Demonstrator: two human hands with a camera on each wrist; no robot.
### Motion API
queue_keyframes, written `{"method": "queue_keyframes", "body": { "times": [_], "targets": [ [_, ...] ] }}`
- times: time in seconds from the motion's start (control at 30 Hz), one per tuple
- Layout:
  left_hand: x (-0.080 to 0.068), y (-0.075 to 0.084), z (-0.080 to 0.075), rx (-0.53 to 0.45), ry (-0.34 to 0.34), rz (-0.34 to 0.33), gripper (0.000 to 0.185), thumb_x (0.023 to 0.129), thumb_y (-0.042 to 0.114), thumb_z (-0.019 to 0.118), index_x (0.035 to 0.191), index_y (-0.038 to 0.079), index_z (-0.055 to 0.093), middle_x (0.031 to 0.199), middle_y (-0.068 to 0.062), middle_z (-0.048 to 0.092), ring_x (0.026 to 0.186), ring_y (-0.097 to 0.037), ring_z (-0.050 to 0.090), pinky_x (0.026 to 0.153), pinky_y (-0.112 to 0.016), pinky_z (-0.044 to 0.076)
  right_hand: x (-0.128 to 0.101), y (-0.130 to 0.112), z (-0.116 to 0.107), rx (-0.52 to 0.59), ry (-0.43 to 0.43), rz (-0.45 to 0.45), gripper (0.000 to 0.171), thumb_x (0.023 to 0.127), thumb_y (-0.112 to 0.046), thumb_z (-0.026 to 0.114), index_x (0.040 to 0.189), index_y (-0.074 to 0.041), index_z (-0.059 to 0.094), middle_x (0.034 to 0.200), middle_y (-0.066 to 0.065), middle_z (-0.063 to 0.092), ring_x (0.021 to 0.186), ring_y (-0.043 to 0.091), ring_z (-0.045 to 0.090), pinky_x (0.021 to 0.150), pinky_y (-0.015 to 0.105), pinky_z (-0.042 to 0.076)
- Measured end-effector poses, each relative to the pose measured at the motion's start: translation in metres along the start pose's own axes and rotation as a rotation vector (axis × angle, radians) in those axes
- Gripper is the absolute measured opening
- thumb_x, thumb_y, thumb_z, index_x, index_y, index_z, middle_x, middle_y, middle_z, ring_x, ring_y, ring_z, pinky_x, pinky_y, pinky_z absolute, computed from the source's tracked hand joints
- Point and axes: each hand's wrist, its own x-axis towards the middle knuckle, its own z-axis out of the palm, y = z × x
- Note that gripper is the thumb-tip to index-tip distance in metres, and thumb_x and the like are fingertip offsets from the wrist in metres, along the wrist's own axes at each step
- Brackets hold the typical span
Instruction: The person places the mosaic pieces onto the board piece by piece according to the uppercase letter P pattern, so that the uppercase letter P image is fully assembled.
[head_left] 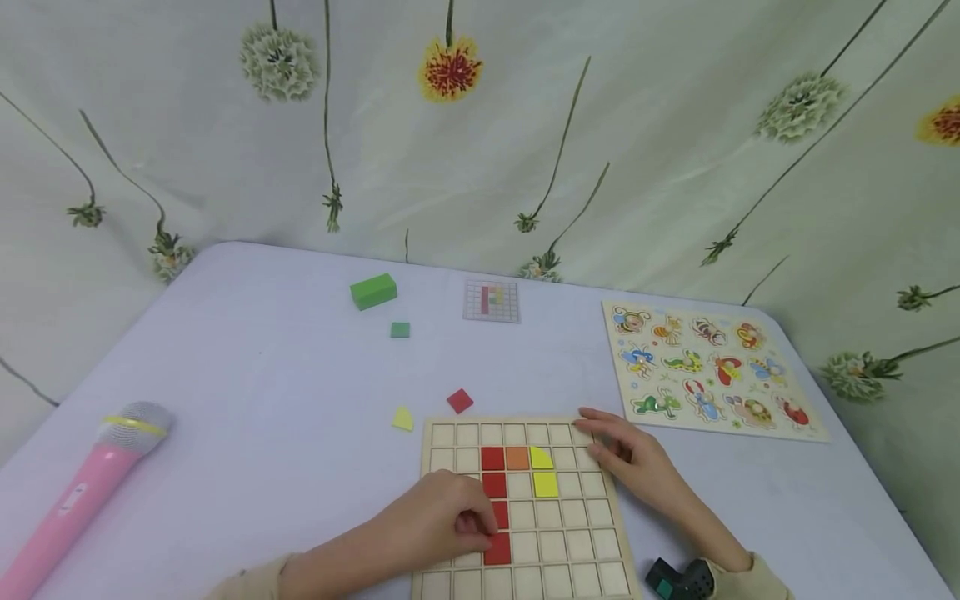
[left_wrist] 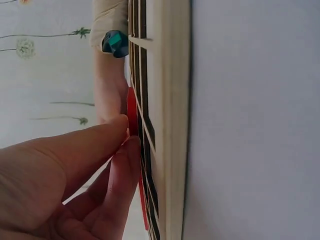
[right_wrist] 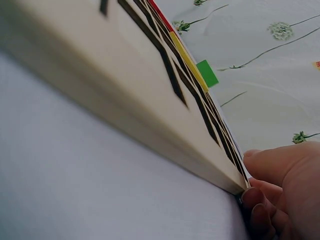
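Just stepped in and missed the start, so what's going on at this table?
A person is filling a wooden grid board with coloured tiles. The left hand pinches a red tile at the red column, while the right hand steadies the board's far right corner. A loose red tile and yellow piece lie beyond the board.

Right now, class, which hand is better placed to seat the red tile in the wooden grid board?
Left. The left hand already pinches the red tile over the red column, while the right hand steadies the wooden grid board at its corner.
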Motion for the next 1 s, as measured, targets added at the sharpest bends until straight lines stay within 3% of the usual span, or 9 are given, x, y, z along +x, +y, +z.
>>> {"method": "queue_keyframes", "body": {
  "times": [0.1,0.23,0.37,0.5,0.57,0.63,0.8,1.0],
  "targets": [
    [0.0,-0.002,0.0,-0.007,-0.007,0.02,0.013,0.074,0.005,0.079,0.074,0.015,0.071,0.07,0.02,0.054,0.062,0.006,0.05,0.058,-0.01,0.043,0.0,0.0,-0.001,0.0,0.002,-0.003,0.03,0.09,-0.011,0.063,0.12,-0.011,0.063,0.132,0.007,0.052,0.065,0.011,0.047,0.056,0.025,0.042],
    [0.003,-0.004,-0.007,-0.032,-0.003,-0.004,0.014,0.075,0.005,0.078,0.074,0.016,0.07,0.071,0.02,0.055,0.063,0.005,0.051,0.059,-0.012,0.045,0.0,-0.002,0.0,0.001,-0.002,0.001,0.03,0.09,-0.012,0.063,0.12,-0.011,0.063,0.132,0.007,0.051,0.066,0.011,0.047,0.057,0.025,0.042],
    [0.013,-0.017,-0.033,-0.051,0.087,-0.087,0.011,0.077,0.008,0.076,0.08,0.017,0.071,0.073,0.017,0.057,0.068,-0.002,0.055,0.063,-0.02,0.048,0.001,-0.002,0.0,-0.003,-0.006,0.005,0.03,0.091,-0.013,0.062,0.12,-0.011,0.063,0.133,0.006,0.051,0.067,0.01,0.047,0.058,0.024,0.042],
    [0.036,-0.045,-0.066,-0.028,0.191,-0.221,0.016,0.078,0.008,0.075,0.093,0.014,0.071,0.081,0.01,0.061,0.076,-0.009,0.057,0.069,-0.025,0.05,0.0,-0.003,0.001,0.002,-0.003,-0.017,0.029,0.091,-0.011,0.062,0.12,-0.008,0.062,0.132,0.011,0.051,0.065,0.01,0.047,0.056,0.024,0.042],
    [0.049,-0.059,-0.078,-0.008,0.172,-0.27,0.023,0.079,0.008,0.074,0.101,0.013,0.069,0.088,0.006,0.061,0.081,-0.012,0.057,0.072,-0.027,0.049,-0.001,-0.003,0.001,0.013,-0.003,-0.023,0.029,0.091,-0.01,0.061,0.12,-0.007,0.062,0.131,0.012,0.051,0.066,0.01,0.047,0.057,0.024,0.042],
    [0.059,-0.072,-0.085,0.017,0.105,-0.297,0.03,0.079,0.009,0.074,0.109,0.014,0.067,0.095,0.004,0.06,0.086,-0.014,0.056,0.075,-0.028,0.049,-0.002,-0.003,0.002,0.027,0.001,-0.008,0.029,0.091,-0.01,0.062,0.12,-0.008,0.063,0.131,0.011,0.052,0.067,0.01,0.047,0.057,0.024,0.042],
    [0.073,-0.09,-0.087,0.087,-0.04,-0.308,0.033,0.079,0.011,0.075,0.11,0.018,0.067,0.097,0.006,0.057,0.091,-0.015,0.053,0.078,-0.029,0.047,-0.003,-0.003,0.003,0.039,0.008,0.007,0.029,0.09,-0.01,0.062,0.119,-0.01,0.064,0.131,0.011,0.052,0.067,0.01,0.048,0.057,0.024,0.042],
    [0.079,-0.095,-0.084,0.15,-0.036,-0.295,0.021,0.078,0.014,0.076,0.094,0.023,0.066,0.091,0.008,0.056,0.089,-0.013,0.052,0.077,-0.029,0.046,0.0,-0.004,0.0,0.02,0.003,-0.006,0.029,0.09,-0.01,0.062,0.119,-0.01,0.063,0.131,0.01,0.052,0.064,0.01,0.047,0.056,0.024,0.042]
  ]
}}
